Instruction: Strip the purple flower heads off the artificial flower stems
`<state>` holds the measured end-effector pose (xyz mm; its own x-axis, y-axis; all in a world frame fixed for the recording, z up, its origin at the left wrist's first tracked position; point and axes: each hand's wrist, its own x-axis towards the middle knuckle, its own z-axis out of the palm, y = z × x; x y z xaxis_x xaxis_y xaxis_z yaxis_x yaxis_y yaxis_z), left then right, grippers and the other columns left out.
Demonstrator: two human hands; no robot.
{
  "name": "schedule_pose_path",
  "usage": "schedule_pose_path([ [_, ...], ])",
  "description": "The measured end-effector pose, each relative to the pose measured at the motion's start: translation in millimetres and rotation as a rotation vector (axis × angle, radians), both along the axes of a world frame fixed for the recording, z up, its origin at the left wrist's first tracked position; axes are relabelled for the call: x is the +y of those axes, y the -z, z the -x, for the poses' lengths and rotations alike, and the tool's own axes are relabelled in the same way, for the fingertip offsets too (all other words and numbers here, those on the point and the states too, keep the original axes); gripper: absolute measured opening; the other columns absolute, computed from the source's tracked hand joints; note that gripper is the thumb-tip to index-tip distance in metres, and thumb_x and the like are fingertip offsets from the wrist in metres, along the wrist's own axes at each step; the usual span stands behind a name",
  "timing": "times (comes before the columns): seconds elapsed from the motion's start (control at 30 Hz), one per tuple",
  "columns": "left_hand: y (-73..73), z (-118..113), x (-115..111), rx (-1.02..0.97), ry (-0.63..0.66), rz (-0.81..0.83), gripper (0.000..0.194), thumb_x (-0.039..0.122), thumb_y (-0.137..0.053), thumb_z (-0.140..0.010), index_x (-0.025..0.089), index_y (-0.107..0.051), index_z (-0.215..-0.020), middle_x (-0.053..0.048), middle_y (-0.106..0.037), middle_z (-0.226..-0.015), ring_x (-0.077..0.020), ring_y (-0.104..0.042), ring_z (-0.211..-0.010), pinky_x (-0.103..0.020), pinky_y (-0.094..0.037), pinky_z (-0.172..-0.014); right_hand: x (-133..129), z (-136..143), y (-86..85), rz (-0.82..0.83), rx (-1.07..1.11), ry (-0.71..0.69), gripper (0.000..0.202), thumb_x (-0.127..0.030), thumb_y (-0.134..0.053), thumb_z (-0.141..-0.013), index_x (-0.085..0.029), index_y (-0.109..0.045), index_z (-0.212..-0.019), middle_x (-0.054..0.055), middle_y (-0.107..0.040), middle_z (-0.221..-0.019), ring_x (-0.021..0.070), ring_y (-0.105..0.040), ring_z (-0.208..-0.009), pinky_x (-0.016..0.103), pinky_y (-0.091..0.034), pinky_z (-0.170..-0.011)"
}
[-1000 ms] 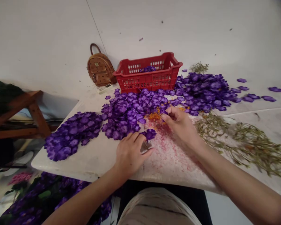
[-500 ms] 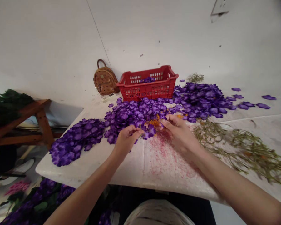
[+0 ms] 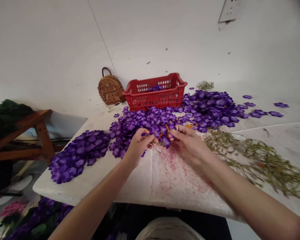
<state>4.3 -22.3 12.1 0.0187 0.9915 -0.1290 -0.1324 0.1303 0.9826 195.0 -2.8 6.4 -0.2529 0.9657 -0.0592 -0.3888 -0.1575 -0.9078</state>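
Note:
Between my two hands, just above the table, is an artificial flower sprig (image 3: pixel 155 130) with purple blooms and a thin stem. My left hand (image 3: pixel 139 145) is closed in a pinch on it near the stem. At its right side, my right hand (image 3: pixel 187 138) pinches a purple flower petal piece (image 3: pixel 172 129) between thumb and fingers, touching or very close to the sprig. Behind them spreads a heap of loose purple petal pieces (image 3: pixel 150 116). Some orange flower centres (image 3: pixel 190 126) lie by my right hand.
A red plastic crate (image 3: pixel 156 99) with purple pieces inside stands against the wall, beside a brown backpack (image 3: pixel 111 89). More purple pieces (image 3: pixel 80 155) lie at left, others (image 3: pixel 215 108) at right. Green stems (image 3: pixel 272 160) cover the right side. A wooden stand (image 3: pixel 43 135) is left of the table.
My hands have come closer together, with the sprig's blooms now up against my right fingers. The camera view has shifted slightly.

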Motion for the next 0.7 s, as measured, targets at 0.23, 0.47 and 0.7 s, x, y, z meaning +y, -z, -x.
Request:
schedule_pose_path([
  [0.23,2.9,3.5,1.2,-0.025,0.093,-0.075,0.017,0.031,-0.071,-0.082,0.018,-0.062,-0.088,0.0,-0.064,-0.077,-0.0098,-0.059,-0.068,-0.022,-0.044,-0.064,0.9,-1.4,1.9,0.14,0.044,-0.028,0.044,-0.041,-0.095,-0.06,-0.021,-0.057,-0.067,-0.003,-0.06,-0.073,0.0139,-0.057,-0.069,0.03,-0.051,-0.071],
  [0.47,5.7,-0.8,0.3,0.242,0.092,-0.14,0.02,0.028,-0.074,-0.08,0.017,-0.076,-0.097,-0.006,-0.075,-0.089,-0.0154,-0.068,-0.077,-0.027,-0.051,-0.073,1.8,-0.3,0.9,0.152,0.104,-0.036,0.04,-0.038,-0.094,-0.063,-0.022,-0.058,-0.067,-0.001,-0.061,-0.076,0.0145,-0.058,-0.074,0.032,-0.055,-0.08],
  [0.7,5.3,-3.1,6.8,0.095,0.068,-0.1,0.02,0.027,-0.076,-0.08,0.016,-0.07,-0.096,-0.004,-0.073,-0.084,-0.0133,-0.067,-0.072,-0.026,-0.055,-0.071,6.1,-6.0,-0.5,0.032,0.072,0.038,0.043,-0.04,-0.09,-0.069,-0.022,-0.052,-0.062,-0.001,-0.057,-0.077,0.0141,-0.053,-0.073,0.03,-0.053,-0.078],
])
